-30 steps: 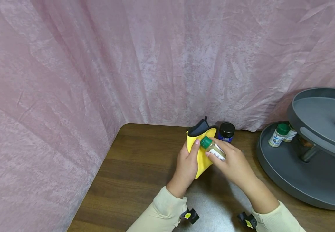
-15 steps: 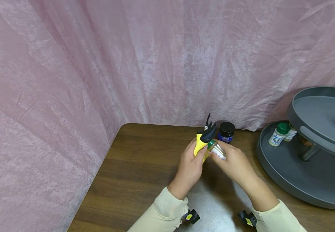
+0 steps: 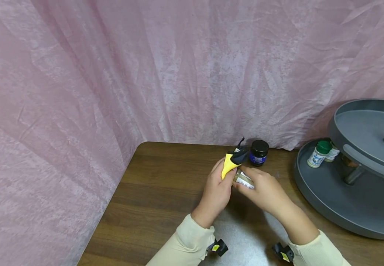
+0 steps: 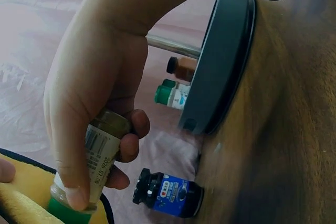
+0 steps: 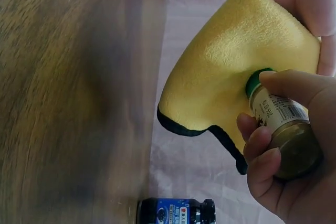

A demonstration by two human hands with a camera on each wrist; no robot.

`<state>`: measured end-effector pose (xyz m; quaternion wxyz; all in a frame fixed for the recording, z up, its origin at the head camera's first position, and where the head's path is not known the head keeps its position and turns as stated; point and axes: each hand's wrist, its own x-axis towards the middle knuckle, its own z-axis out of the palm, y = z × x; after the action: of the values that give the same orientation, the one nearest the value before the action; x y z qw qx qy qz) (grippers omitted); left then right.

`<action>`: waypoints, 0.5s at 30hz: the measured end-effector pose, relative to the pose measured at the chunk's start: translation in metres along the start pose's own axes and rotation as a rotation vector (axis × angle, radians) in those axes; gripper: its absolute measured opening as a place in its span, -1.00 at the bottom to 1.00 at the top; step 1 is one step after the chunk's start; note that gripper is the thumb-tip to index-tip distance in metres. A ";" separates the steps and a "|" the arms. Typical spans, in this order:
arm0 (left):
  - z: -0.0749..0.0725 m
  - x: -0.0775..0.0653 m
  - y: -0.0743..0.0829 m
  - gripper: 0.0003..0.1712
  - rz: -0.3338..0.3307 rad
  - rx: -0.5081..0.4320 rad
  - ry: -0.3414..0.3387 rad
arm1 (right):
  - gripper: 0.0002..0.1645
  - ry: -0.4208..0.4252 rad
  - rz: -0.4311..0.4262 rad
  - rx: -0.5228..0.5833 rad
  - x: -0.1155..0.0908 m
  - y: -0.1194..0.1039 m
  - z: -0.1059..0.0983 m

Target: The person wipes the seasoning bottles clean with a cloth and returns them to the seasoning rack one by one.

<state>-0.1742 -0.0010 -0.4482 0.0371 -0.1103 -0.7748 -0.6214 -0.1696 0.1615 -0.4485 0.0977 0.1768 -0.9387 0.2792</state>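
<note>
In the head view my left hand point(image 3: 215, 190) grips a folded yellow cloth point(image 3: 229, 167) with a dark grey back and black edging. Just right of it, my right hand point(image 3: 267, 187) holds a small spice jar point(image 3: 244, 181) with a white label, tilted with its cap end toward the cloth. The right wrist view shows the jar's green cap point(image 5: 257, 81) against the yellow side of the cloth point(image 5: 220, 56), and fingers curled round the jar. From the head the cap is hidden. In the left wrist view the jar point(image 4: 102, 148) hangs cap down over the cloth.
Behind the hands a dark jar with a blue label point(image 3: 259, 152) stands on the wooden table point(image 3: 152, 192). At right is a grey two-tier round rack point(image 3: 348, 214); its lower tier bears a green-capped spice jar point(image 3: 319, 155) and others. A pink curtain point(image 3: 192, 74) hangs behind.
The cloth has folded over from lying spread in my left hand, and now covers the spice jar's green cap from above. The right hand has shifted slightly toward the left hand and down.
</note>
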 end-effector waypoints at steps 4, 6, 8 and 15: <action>-0.002 0.001 0.000 -0.59 -0.049 -0.034 -0.001 | -0.44 0.012 -0.023 0.014 -0.002 -0.003 -0.001; -0.002 0.001 0.000 -0.64 -0.068 -0.047 0.010 | -0.43 0.012 -0.023 0.025 -0.002 -0.004 -0.003; -0.003 0.002 0.000 -0.66 -0.080 -0.065 0.020 | -0.42 0.011 -0.016 0.038 -0.002 -0.004 -0.004; -0.002 0.005 -0.002 -0.58 -0.126 -0.214 0.044 | -0.39 0.019 0.055 0.114 0.001 -0.005 -0.008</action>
<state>-0.1794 -0.0031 -0.4489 0.0028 -0.0512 -0.7085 -0.7038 -0.1675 0.1615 -0.4395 0.0887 0.1535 -0.9248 0.3367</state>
